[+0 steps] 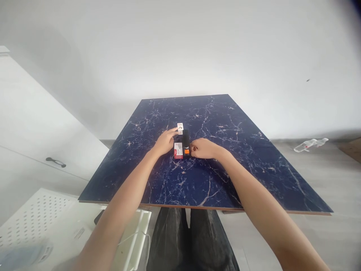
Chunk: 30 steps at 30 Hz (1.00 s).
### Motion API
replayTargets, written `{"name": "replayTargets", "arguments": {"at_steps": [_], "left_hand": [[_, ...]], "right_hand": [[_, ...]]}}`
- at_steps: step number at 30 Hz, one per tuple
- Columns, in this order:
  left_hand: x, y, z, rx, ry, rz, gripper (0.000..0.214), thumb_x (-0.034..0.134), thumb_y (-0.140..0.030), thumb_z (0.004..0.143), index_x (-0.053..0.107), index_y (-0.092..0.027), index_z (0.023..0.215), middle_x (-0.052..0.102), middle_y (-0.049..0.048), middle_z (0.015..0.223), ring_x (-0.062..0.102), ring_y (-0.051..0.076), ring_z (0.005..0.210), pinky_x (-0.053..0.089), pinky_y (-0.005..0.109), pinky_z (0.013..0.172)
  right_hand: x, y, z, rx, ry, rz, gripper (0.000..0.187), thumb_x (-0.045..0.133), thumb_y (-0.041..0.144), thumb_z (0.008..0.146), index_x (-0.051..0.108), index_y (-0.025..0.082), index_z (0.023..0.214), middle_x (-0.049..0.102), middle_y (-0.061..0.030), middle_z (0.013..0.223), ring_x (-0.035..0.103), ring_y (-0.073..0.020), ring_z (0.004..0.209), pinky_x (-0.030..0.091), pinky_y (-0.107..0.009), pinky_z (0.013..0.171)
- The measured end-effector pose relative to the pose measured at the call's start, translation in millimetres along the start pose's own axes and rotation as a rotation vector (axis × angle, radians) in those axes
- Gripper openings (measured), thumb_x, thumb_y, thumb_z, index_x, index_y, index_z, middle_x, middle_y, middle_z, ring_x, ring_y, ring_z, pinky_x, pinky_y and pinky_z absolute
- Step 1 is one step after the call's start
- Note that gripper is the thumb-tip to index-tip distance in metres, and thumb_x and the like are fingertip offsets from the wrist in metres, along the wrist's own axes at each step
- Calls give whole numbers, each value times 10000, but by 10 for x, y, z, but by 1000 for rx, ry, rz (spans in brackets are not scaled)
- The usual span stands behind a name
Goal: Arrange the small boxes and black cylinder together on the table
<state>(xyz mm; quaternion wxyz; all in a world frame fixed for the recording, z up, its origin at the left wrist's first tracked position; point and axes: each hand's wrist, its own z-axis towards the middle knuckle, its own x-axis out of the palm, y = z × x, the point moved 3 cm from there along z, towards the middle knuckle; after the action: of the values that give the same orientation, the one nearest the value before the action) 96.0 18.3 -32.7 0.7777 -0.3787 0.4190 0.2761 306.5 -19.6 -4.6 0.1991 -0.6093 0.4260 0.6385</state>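
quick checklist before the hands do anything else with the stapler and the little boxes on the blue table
1. Left hand on the small white box: ok, its fingers touch the box.
2. Right hand at the black stapler: ok, its fingers meet the orange end.
3. Firmness of either grip: cannot tell, too small to see.
4. Red and white box within reach: ok, it lies right beside the stapler, between the hands.
5. Things well in from the edge of the table: ok, all sit near the middle.
6. Stapler open or loaded: cannot tell.
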Motion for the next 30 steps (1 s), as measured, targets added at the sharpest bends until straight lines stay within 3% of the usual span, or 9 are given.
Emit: {"name": "replayTargets", "arguments": {"at_steps": [3, 7, 9, 13, 16, 20, 25, 28, 30], "left_hand": [[-14, -14, -5, 9, -29, 23, 560, 387, -41, 902, 628, -205, 1380, 606, 76, 1473, 559, 256, 1347, 428, 486, 1168], [1, -61, 17, 84, 40, 44, 670, 383, -5, 866, 548, -247, 1470, 452, 44, 1616, 503, 269, 1389, 418, 503, 1152], [-22, -78, 29, 74, 36, 61, 658, 406, -3, 854, 568, -234, 1448, 529, 65, 1550, 540, 284, 1326, 434, 499, 1122], [-133, -26, 13, -124, -155, 97, 619, 435, -22, 859, 576, -212, 1431, 721, 96, 1159, 593, 315, 1161, 499, 473, 1004], [-155, 21, -11, -142, -236, 82, 615, 446, -19, 846, 573, -198, 1421, 669, 110, 1261, 568, 314, 1215, 482, 468, 1046], [-81, 43, 3, -61, -141, 28, 462, 493, -90, 894, 626, -189, 1325, 580, 108, 1436, 511, 298, 1344, 399, 472, 1162], [-88, 4, 10, -94, -111, -107, 249, 493, -169, 934, 670, -207, 1105, 651, 80, 1245, 604, 239, 1199, 472, 409, 1087], [-105, -36, 3, -58, -97, -123, 261, 560, -199, 909, 662, -193, 1149, 641, 91, 1210, 598, 246, 1195, 466, 416, 1095], [-99, -30, 3, -52, -83, -129, 391, 623, -264, 903, 620, -196, 1289, 604, 112, 1317, 556, 269, 1276, 440, 446, 1128]], "right_hand": [[-1, 0, -1, -5, 0, 12, 151, 541, 257, 818, 663, 190, 761, 728, -69, 789, 622, -200, 690, 338, -282, 591], [3, -10, 3, 0, 0, 13, 154, 545, 264, 819, 668, 188, 766, 730, -72, 793, 620, -201, 690, 341, -282, 599], [2, -14, 4, 0, -11, 2, 159, 540, 266, 822, 663, 187, 759, 726, -71, 784, 612, -198, 679, 337, -283, 594], [7, -14, 5, -7, -11, -7, 157, 528, 249, 821, 649, 189, 742, 722, -63, 775, 595, -187, 656, 326, -282, 585], [13, -12, 8, -1, -11, -5, 147, 532, 240, 814, 643, 188, 734, 724, -64, 778, 594, -184, 657, 316, -280, 581], [16, -8, 10, 3, -15, -17, 161, 531, 242, 822, 658, 180, 745, 726, -79, 783, 603, -192, 669, 311, -283, 588], [18, -12, 13, 11, -1, -27, 169, 526, 242, 826, 663, 188, 744, 719, -70, 772, 601, -191, 673, 312, -286, 593], [14, -12, 11, 10, -7, -27, 167, 522, 243, 824, 649, 192, 727, 709, -66, 755, 590, -187, 654, 305, -288, 586], [14, -8, 7, 11, 0, -29, 173, 515, 240, 829, 650, 191, 732, 708, -69, 753, 589, -188, 651, 305, -291, 587]]}}
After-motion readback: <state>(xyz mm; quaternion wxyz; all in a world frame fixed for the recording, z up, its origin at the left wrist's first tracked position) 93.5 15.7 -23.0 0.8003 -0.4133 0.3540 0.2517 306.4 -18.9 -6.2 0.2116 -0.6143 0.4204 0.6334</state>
